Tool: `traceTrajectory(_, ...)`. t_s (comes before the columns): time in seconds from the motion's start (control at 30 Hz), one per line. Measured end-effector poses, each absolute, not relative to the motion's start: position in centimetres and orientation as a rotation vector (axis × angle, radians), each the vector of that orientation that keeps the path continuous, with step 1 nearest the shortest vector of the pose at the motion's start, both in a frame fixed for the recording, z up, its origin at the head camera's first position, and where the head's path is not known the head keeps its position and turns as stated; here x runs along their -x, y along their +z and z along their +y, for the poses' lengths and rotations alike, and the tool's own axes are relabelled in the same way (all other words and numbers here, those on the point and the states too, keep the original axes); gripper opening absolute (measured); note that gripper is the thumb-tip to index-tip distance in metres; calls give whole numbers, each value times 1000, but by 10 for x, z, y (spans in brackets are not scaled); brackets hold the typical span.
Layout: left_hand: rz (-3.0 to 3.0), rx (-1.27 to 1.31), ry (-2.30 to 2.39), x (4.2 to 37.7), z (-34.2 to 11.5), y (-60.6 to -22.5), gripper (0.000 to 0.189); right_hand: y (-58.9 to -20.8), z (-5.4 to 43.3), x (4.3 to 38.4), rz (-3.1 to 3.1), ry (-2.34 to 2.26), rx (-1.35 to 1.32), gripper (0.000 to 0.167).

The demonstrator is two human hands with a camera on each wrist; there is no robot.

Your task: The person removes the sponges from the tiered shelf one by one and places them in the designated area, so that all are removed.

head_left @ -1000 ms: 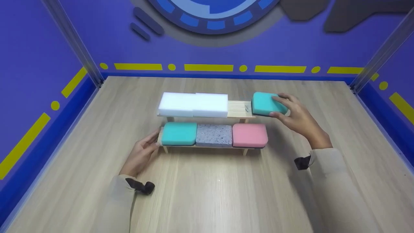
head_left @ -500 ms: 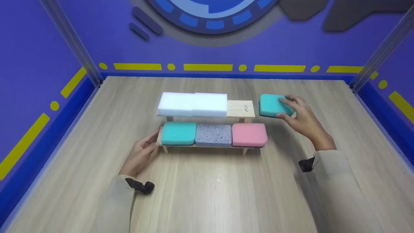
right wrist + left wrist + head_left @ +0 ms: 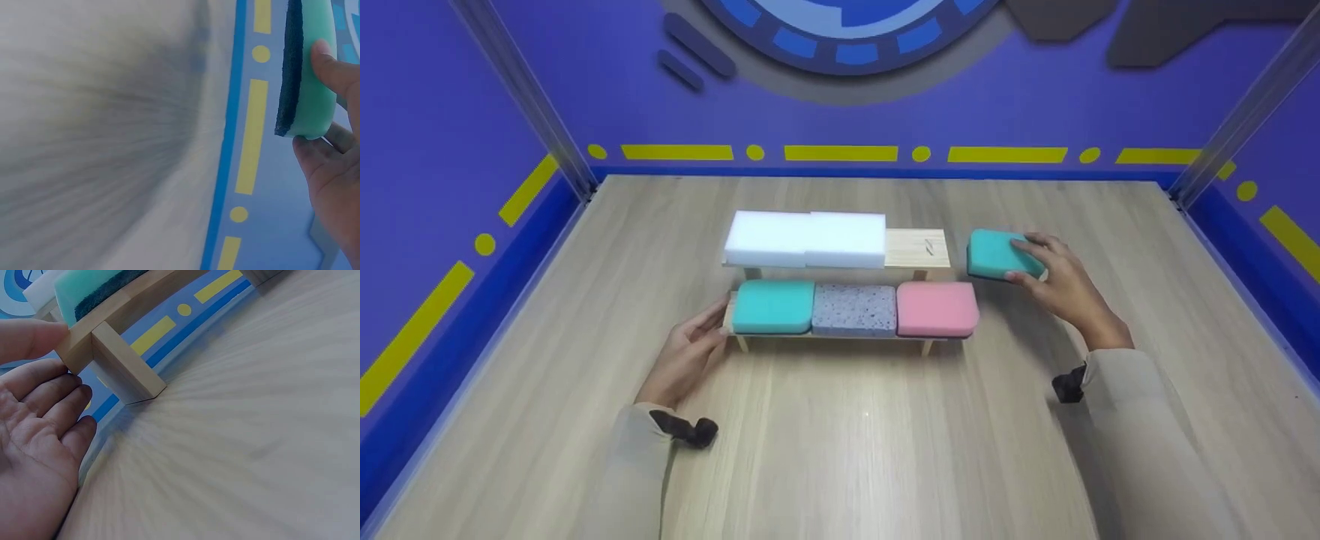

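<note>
My right hand grips a turquoise sponge by its right end, in the air just right of the back stand. A dark scouring layer lines the sponge's underside in the right wrist view. At the front wooden stand, my left hand pinches the left end between thumb and fingers. Along that stand sit another turquoise sponge, a speckled grey block and a pink sponge, side by side. In the left wrist view the stand's leg rests on the table.
Behind, a second wooden stand bears two white sponge blocks, the right one slightly overlapping its neighbour; bare wood shows at its right end. Blue walls with yellow marks enclose the light wooden table.
My right hand has drawn the turquoise sponge rightward away from the back stand's right end, then a little lower and nearer. The left hand stays at the front stand.
</note>
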State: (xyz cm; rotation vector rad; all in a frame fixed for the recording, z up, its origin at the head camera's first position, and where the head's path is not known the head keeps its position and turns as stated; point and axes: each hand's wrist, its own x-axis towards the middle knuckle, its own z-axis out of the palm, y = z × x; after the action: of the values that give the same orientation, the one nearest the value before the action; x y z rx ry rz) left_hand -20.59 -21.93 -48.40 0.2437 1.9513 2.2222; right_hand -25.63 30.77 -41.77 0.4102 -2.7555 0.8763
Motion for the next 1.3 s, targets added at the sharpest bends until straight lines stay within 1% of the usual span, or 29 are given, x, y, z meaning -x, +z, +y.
traceTrajectory(0.27,1962,-232,2212,205,-221,-482,60,-430,311,260,-2804,922,-378,55)
traceTrajectory(0.63,1957,-253,2234,207,-220,-483,60,-439,316,266,-2960,991,-277,59)
traceTrajectory(0.97,1946,-247,2224,206,-219,-483,62,-444,315,273,-2994,953,-311,55)
traceTrajectory(1.3,1924,-244,2235,206,-220,-484,61,-445,317,275,-3050,953,-320,57)
